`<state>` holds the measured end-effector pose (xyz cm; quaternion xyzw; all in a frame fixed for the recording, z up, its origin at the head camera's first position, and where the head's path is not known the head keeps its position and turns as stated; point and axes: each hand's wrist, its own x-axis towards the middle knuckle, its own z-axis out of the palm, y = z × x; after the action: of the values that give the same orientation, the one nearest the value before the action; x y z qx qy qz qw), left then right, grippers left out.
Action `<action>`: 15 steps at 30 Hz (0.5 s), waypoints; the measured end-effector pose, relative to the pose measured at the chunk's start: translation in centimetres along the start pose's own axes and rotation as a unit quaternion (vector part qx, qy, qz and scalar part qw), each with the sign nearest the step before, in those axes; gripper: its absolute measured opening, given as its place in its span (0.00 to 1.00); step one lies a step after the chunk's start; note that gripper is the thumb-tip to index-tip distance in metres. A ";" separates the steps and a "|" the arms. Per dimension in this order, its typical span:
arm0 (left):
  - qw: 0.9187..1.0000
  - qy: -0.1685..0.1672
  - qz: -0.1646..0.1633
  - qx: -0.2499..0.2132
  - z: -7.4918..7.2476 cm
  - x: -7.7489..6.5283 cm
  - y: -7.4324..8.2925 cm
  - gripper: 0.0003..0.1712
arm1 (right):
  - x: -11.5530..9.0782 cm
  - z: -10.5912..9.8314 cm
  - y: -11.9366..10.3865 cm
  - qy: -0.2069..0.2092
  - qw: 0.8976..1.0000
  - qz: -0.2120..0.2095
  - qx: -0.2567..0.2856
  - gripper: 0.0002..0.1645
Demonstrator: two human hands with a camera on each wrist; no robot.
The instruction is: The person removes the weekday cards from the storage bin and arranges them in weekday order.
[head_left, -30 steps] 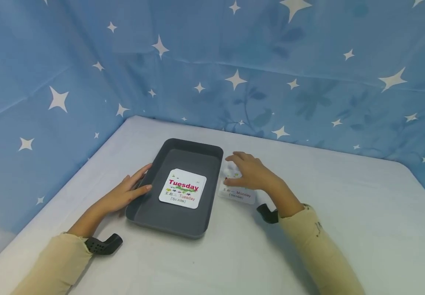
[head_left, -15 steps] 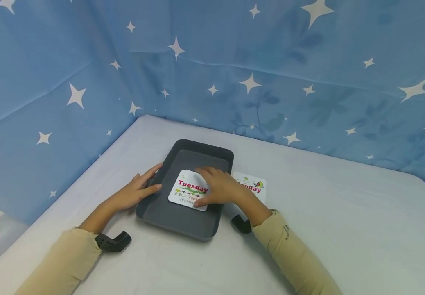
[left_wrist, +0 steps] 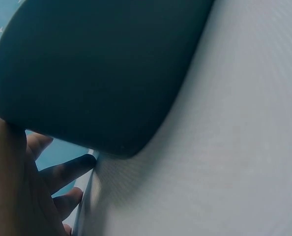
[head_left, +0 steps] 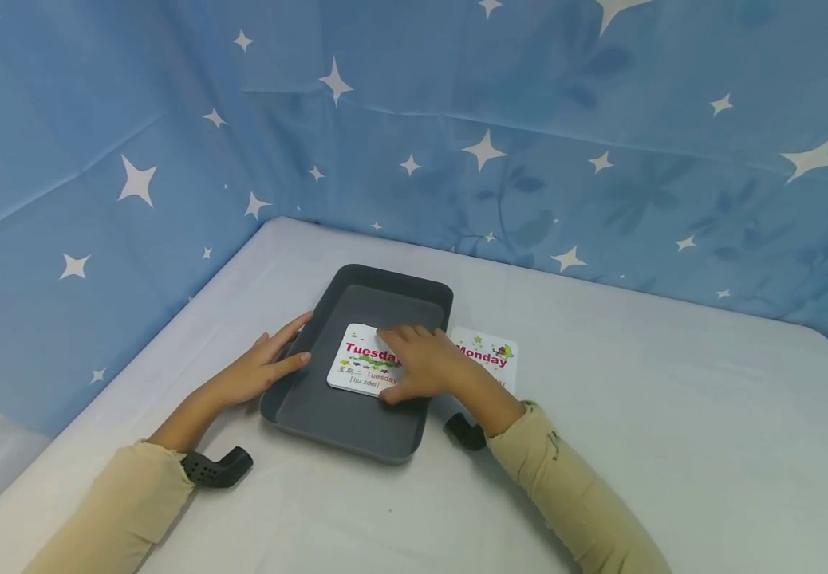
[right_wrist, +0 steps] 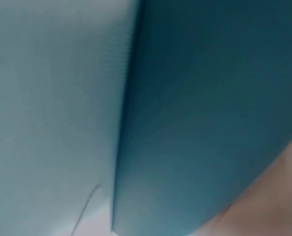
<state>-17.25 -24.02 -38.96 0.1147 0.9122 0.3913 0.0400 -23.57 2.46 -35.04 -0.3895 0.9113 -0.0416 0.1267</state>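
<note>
A grey rectangular tray [head_left: 349, 426] rests on the white table, and its smooth dark wall [left_wrist: 97, 73] fills much of both wrist views. My left hand [head_left: 256, 371] rests against the tray's left side, fingers extended, thumb tip over the rim. Inside the tray lies a white square card printed "Tuesday" [head_left: 356, 368]. Reaching over the right rim, my right hand [head_left: 424, 363] holds this card by its right part, thumb at the near edge and fingers at the far edge; they hide that part. In the right wrist view the fingertips are hidden.
A second white card, printed "Monday" [head_left: 503, 359], lies just right of the tray, partly covered by my right forearm. Black curved pieces [head_left: 466, 430] stick out at both wrists. A blue star-patterned curtain [head_left: 457, 96] stands behind and left of the table.
My right hand has moved left, from above the Monday card to the Tuesday card in the tray, and its thumb and fingers have closed on that card. The left hand stays at the tray.
</note>
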 end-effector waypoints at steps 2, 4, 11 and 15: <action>1.000 0.000 0.001 -0.001 0.0 0.0 0.0 0.38 | 0.0 0.0 0.0 0.005 1.000 -0.001 0.007 0.54; 1.000 0.001 0.001 -0.002 0.0 0.1 0.1 0.38 | 0.0 -0.1 0.1 0.013 1.000 -0.002 0.018 0.53; 1.000 -0.005 -0.001 -0.004 0.2 0.1 0.2 0.37 | -1.0 -0.7 1.1 0.064 0.997 -0.014 0.028 0.48; 1.000 -0.004 -0.002 -0.005 0.0 -0.1 0.3 0.38 | -2.1 -1.9 1.9 0.088 0.996 -0.016 0.017 0.46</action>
<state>-17.12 -23.84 -38.74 0.1145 0.9102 0.3954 0.0447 -23.99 5.18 -33.15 -0.3964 0.9118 -0.0936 0.0518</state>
